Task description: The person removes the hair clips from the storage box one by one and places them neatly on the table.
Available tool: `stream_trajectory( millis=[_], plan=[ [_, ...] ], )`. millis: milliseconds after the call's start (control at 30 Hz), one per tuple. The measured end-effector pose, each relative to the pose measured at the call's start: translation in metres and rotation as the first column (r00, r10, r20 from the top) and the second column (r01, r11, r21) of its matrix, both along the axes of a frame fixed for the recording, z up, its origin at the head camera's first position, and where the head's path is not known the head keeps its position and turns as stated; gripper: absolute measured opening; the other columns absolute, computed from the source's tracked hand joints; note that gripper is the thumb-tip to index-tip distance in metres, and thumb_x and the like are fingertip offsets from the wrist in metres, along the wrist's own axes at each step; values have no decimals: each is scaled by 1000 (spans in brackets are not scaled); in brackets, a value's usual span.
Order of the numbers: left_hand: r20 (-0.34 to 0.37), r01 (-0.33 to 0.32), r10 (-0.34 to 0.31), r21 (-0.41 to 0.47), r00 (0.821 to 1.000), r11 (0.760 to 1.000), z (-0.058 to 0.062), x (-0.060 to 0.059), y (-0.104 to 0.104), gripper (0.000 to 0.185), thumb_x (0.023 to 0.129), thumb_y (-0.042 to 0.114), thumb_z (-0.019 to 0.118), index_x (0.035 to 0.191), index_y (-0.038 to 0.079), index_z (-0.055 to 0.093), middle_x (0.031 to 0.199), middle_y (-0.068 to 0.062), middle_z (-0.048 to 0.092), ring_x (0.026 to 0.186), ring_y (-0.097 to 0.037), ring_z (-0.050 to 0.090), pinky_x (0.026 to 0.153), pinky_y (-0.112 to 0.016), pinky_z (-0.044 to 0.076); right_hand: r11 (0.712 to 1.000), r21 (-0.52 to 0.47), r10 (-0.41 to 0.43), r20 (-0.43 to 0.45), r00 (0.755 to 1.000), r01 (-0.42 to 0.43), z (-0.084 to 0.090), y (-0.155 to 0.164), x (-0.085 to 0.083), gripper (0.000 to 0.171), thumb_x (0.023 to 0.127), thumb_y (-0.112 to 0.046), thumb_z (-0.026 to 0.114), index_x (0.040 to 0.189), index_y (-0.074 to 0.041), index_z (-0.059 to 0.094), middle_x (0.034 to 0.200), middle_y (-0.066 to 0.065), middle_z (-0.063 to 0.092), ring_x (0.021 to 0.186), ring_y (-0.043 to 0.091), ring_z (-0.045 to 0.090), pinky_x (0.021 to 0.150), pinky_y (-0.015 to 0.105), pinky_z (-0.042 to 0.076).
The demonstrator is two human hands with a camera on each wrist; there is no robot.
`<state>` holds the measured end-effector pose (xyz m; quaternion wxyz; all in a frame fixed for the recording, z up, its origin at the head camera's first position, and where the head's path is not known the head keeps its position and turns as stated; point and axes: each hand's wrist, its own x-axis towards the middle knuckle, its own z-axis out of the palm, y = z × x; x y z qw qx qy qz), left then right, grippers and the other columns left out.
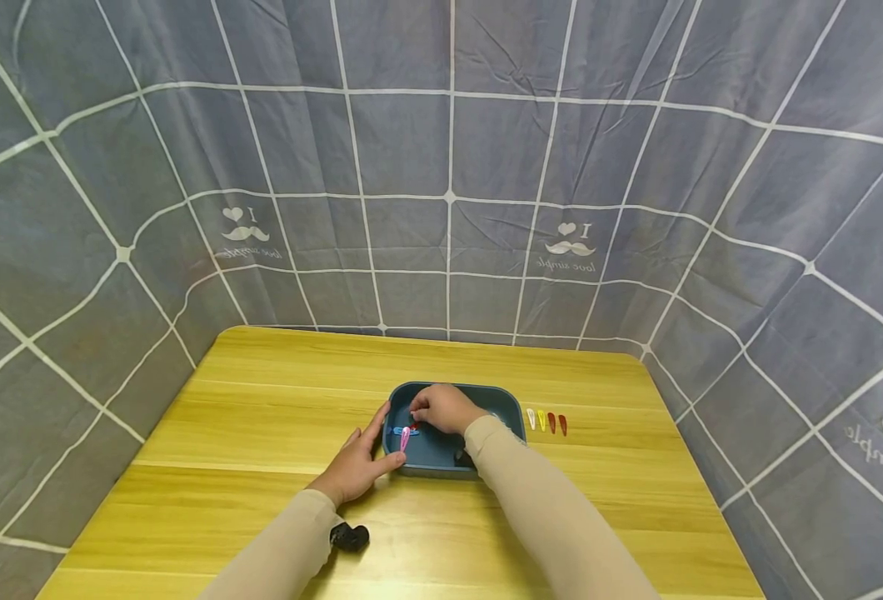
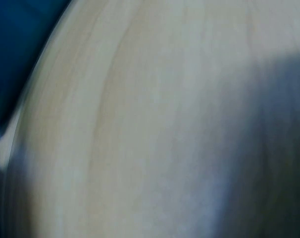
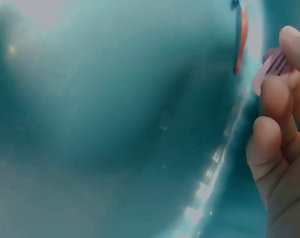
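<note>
Your left hand (image 1: 357, 468) touches the tray (image 1: 432, 452), fingers spread; your right hand (image 1: 449, 407) pinches a pink clip (image 3: 261, 80) inside it, near a red clip (image 3: 243, 40).

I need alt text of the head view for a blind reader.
A person's right hand reaches into a blue tray, near a pink clip; the left hand touches the tray. On the wooden table, four clips lie to the right.

Left grip (image 1: 357, 467) spread, right grip (image 1: 447, 408) in a pinch
</note>
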<state>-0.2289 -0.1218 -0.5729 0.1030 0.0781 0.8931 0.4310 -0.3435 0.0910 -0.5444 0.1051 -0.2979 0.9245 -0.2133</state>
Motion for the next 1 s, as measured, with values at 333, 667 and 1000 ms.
stream_trajectory(
  millis=[333,667,1000],
  plan=[
    [8,-9,9,-2,1000,1000,2,0,2,93,99,55,68,169,46,8,171,-15,33,156,-63,9,117,-84,18,981,-171,-62,174,983,92,21,9,3,26,102,-16,70,126,-8,76,75,-2,68,64,10,60,62,25,54],
    [-6,-7,7,-6,1000,1000,0,-1,2,94,98,57,68,169,44,8,170,-15,35,155,-64,10,117,-84,17,947,-262,-127,216,968,183,41,24,4,8,98,-17,76,102,-9,74,77,-2,73,68,12,66,65,26,57],
    [1,-11,11,-15,1000,1000,-1,-1,0,93,98,56,68,169,45,9,171,-15,33,156,-64,10,118,-83,17,886,-379,-157,296,942,267,49,46,5,15,98,-12,74,108,0,73,88,9,77,80,24,77,82,43,65]
  ],
)
